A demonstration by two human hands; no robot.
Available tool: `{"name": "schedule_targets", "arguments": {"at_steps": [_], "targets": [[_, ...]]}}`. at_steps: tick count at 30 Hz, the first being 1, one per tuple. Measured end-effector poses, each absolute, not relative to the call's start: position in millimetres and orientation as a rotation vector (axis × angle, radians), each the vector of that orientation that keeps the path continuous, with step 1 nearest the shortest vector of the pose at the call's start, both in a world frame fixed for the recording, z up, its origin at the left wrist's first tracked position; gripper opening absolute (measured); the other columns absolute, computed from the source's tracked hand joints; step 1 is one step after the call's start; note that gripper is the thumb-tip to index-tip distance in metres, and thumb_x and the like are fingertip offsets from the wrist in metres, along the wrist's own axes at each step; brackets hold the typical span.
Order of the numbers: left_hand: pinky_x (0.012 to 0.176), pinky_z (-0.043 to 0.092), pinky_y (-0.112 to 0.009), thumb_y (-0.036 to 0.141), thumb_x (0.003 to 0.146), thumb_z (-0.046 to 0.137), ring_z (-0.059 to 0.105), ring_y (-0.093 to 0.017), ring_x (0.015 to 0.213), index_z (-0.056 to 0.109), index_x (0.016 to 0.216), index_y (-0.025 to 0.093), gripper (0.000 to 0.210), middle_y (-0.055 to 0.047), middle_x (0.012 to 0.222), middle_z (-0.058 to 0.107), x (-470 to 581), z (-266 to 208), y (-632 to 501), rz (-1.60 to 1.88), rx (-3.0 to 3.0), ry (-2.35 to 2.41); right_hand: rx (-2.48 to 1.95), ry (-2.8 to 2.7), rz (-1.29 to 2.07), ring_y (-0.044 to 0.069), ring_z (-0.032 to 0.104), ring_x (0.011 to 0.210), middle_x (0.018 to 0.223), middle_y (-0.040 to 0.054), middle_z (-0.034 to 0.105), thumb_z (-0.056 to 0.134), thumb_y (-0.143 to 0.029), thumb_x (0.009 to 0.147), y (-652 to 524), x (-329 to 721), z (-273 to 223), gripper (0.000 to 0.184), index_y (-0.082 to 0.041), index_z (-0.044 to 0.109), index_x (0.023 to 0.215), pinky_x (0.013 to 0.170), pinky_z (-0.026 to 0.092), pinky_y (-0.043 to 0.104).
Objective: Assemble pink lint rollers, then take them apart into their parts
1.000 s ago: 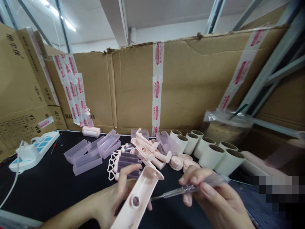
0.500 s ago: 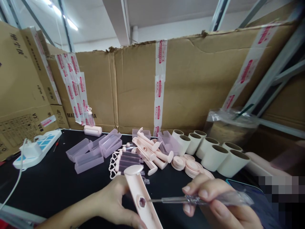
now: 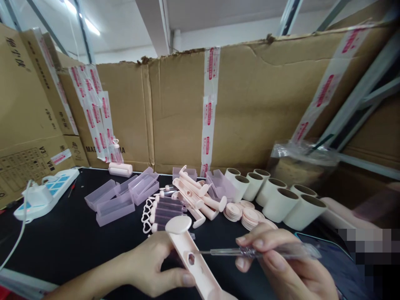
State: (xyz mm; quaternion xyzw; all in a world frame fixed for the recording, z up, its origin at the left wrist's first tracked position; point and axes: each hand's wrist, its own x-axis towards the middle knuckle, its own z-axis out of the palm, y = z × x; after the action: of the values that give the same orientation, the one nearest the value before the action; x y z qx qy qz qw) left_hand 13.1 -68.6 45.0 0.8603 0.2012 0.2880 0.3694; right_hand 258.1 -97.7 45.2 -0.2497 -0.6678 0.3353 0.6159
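Observation:
My left hand [image 3: 156,266] is closed around a pale pink plastic holder [image 3: 200,271], a long trough with a round end cap and a hole in its floor. In my right hand [image 3: 281,258] is a clear-handled screwdriver [image 3: 231,252], pinched between thumb and fingers. Its thin shaft points left, and the tip is at the holder beside the hole; whether it touches is hard to tell. Just beyond lie more pink holders [image 3: 193,196] in a heap and several clear tubes [image 3: 168,208] with heart-shaped loops.
Lilac translucent boxes [image 3: 115,210] lie left of centre. Pink discs [image 3: 250,216] are stacked near several white cardboard tubes [image 3: 281,204] on the right. A power strip [image 3: 50,193] sits at far left, a phone [image 3: 325,250] at right. Cardboard [image 3: 175,112] walls the back.
The pink holder has tilted and shifted slightly right, showing more of its lower end. My right hand and the screwdriver have moved a little left and up.

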Motion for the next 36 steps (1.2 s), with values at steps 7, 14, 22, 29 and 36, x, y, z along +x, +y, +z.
{"name": "schedule_targets", "arguments": {"at_steps": [7, 14, 22, 29, 36], "targets": [[0.079, 0.045, -0.028, 0.048, 0.084, 0.046, 0.055, -0.019, 0.083, 0.057, 0.095, 0.015, 0.036, -0.007, 0.091, 0.059, 13, 45, -68, 0.728, 2.218, 0.502, -0.579, -1.487, 0.814, 0.013, 0.066, 0.059, 0.081, 0.0001, 0.061, 0.054, -0.028, 0.087, -94, 255, 47, 0.009, -0.026, 0.063, 0.088, 0.062, 0.056, 0.024], [0.068, 0.045, -0.024, 0.052, 0.081, 0.050, 0.053, -0.016, 0.073, 0.057, 0.091, 0.013, 0.041, -0.007, 0.086, 0.057, 11, 43, -68, 0.671, 2.076, 0.568, -0.658, -1.375, 0.936, 0.013, 0.064, 0.059, 0.071, -0.0007, 0.061, 0.059, -0.032, 0.083, -93, 249, 46, 0.009, -0.026, 0.065, 0.081, 0.063, 0.053, 0.024], [0.056, 0.040, -0.020, 0.054, 0.067, 0.067, 0.048, -0.011, 0.061, 0.060, 0.083, 0.010, 0.047, -0.003, 0.072, 0.055, 15, 26, -64, 0.706, 1.722, 0.576, -0.776, -1.157, 1.030, 0.013, 0.059, 0.052, 0.075, 0.0020, 0.066, 0.066, -0.037, 0.076, -96, 234, 47, 0.015, -0.022, 0.064, 0.076, 0.058, 0.051, 0.026], [0.058, 0.046, -0.023, 0.050, 0.060, 0.074, 0.058, -0.016, 0.065, 0.067, 0.083, 0.008, 0.049, -0.008, 0.073, 0.063, 19, 29, -64, 0.738, 1.546, 0.564, -0.807, -1.150, 1.037, 0.016, 0.061, 0.053, 0.075, 0.0034, 0.068, 0.067, -0.038, 0.075, -95, 235, 42, 0.016, -0.023, 0.064, 0.077, 0.059, 0.052, 0.030], [0.060, 0.048, -0.023, 0.040, 0.055, 0.080, 0.058, -0.014, 0.061, 0.069, 0.077, 0.008, 0.041, -0.005, 0.068, 0.064, 21, 23, -63, 0.776, 1.428, 0.508, -0.789, -1.140, 1.122, 0.014, 0.062, 0.053, 0.075, 0.0039, 0.069, 0.068, -0.037, 0.075, -90, 238, 38, 0.016, -0.022, 0.064, 0.078, 0.058, 0.051, 0.026]]}}
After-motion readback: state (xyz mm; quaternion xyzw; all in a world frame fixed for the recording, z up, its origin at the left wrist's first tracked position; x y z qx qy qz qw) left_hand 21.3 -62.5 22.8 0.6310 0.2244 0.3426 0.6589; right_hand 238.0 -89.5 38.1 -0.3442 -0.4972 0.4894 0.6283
